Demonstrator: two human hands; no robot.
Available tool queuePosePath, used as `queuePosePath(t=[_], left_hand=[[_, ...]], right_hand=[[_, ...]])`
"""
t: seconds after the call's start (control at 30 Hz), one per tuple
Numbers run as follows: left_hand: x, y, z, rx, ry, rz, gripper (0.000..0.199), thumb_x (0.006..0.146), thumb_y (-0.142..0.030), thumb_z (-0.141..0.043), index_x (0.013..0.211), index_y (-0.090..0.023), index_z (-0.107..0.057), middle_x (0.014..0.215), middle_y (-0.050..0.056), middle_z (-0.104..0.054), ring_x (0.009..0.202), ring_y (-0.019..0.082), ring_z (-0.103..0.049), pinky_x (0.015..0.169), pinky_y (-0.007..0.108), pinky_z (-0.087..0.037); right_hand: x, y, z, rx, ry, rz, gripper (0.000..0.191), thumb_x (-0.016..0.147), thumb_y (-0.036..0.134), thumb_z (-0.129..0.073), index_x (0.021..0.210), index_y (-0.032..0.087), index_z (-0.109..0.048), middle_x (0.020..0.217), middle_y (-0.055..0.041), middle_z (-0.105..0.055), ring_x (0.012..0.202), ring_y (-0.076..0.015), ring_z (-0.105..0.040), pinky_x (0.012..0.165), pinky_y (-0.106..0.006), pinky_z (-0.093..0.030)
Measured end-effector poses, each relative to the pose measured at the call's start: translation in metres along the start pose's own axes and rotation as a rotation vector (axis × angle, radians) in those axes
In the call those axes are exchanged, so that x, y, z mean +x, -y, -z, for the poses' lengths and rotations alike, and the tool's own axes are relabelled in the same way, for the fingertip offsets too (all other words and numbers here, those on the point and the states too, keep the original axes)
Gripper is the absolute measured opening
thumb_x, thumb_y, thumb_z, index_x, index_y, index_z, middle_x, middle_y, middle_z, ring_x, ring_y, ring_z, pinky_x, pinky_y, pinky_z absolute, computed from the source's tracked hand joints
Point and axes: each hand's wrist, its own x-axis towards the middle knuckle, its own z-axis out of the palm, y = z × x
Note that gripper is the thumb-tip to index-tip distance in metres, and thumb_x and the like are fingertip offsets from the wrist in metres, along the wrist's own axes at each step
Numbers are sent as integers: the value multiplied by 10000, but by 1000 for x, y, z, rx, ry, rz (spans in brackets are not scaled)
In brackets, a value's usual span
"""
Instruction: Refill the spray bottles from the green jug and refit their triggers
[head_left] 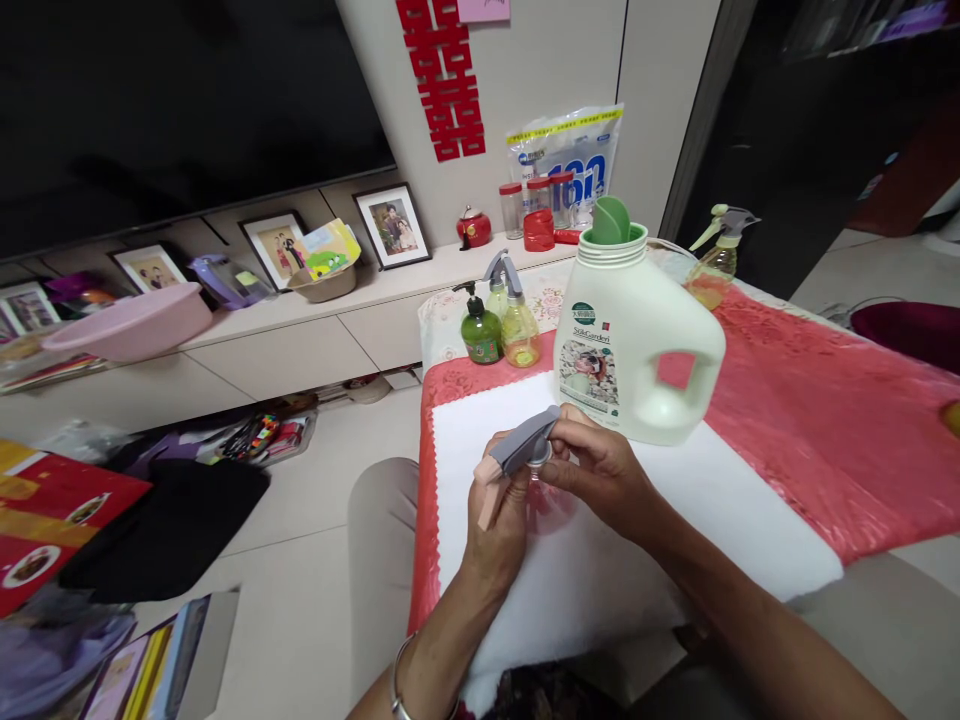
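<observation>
A spray bottle with a grey and pink trigger head (517, 447) and a see-through pinkish body (550, 505) is held between my two hands over the white cloth (637, 560). My left hand (495, 530) is closed round the neck below the nozzle. On the other side, the fingers of my right hand (600, 465) grip the back of the head and its collar. Just beyond stands a large pale green jug (637, 330) with a handle, and a green cap or scoop (611, 220) sits in its mouth. Part of the bottle is hidden by my hands.
Behind the cloth stand a green pump bottle (481, 335) and a yellowish spray bottle (520, 335). Another spray bottle (712, 262) stands at the right rear. A red cover (817, 420) lies over the table. A long cabinet (300, 340) runs along the wall.
</observation>
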Motion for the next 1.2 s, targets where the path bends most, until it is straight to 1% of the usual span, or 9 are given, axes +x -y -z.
queuePosePath(t=[0.13, 0.23, 0.4, 0.47, 0.6, 0.77, 0.83, 1.0, 1.2], left_hand=[[-1, 4, 2, 8, 28, -11, 409, 948, -572, -532, 1079, -235, -723, 1023, 71, -699, 927, 251, -650, 858, 377, -534], [0, 4, 4, 53, 73, -24, 473, 946, -608, -506, 1144, -226, -703, 1083, 90, -691, 972, 264, -645, 867, 380, -531], [3, -2, 2, 43, 66, 47, 515, 929, -646, -506, 1081, -186, -680, 1005, 90, -705, 893, 245, -655, 771, 347, -548], [2, -1, 1, 36, 67, 48, 507, 923, -646, -521, 1082, -192, -682, 1028, 88, -708, 909, 244, -660, 786, 344, -550], [-2, 7, 0, 75, -24, 7, 471, 946, -616, -505, 1035, -200, -707, 1026, 82, -706, 977, 246, -661, 874, 356, -539], [-2, 10, -3, 18, -69, 14, 465, 958, -606, -492, 1027, -182, -672, 983, 74, -694, 942, 229, -666, 841, 349, -553], [-1, 9, -4, -11, -64, 25, 463, 950, -614, -504, 1035, -186, -659, 975, 68, -694, 935, 226, -669, 840, 352, -557], [-3, 11, -3, -1, -74, 71, 470, 938, -628, -516, 1072, -193, -636, 993, 68, -689, 968, 235, -668, 877, 369, -549], [-5, 12, -5, -47, -69, 85, 433, 989, -565, -468, 1236, -214, -524, 1187, 88, -653, 1116, 217, -645, 952, 361, -531]], right_hand=[[-2, -6, -10, 18, -115, -8, 351, 896, 369, -760, 784, 117, -542, 804, 4, -433, 766, -62, -429, 696, -163, -353], [-3, -8, -11, 11, -137, -50, 327, 866, 378, -793, 850, 128, -584, 816, 5, -426, 773, -64, -428, 708, -165, -359], [-1, -2, 3, -15, 75, -79, 272, 985, 392, -646, 935, 125, -627, 867, -16, -450, 830, -73, -442, 754, -173, -365], [0, -1, 6, -11, 114, -78, 274, 1014, 382, -597, 937, 122, -638, 870, -22, -463, 843, -74, -451, 759, -174, -367], [-1, -3, 1, 49, -15, -66, 265, 920, 343, -722, 846, 115, -609, 814, -4, -465, 776, -61, -454, 707, -166, -375], [-4, -6, -10, 88, -126, -143, 353, 812, 386, -829, 953, 122, -643, 843, -5, -514, 756, -71, -475, 685, -179, -401], [-4, -5, -9, 76, -118, -160, 364, 817, 400, -825, 964, 122, -642, 847, -8, -508, 759, -73, -469, 685, -180, -401], [-3, -2, 1, 30, 26, -86, 311, 955, 435, -677, 1037, 135, -684, 883, -36, -498, 823, -92, -479, 724, -198, -404], [-2, -5, -6, 52, -80, -81, 352, 867, 420, -786, 1061, 141, -692, 891, -25, -546, 818, -92, -518, 745, -200, -427]])
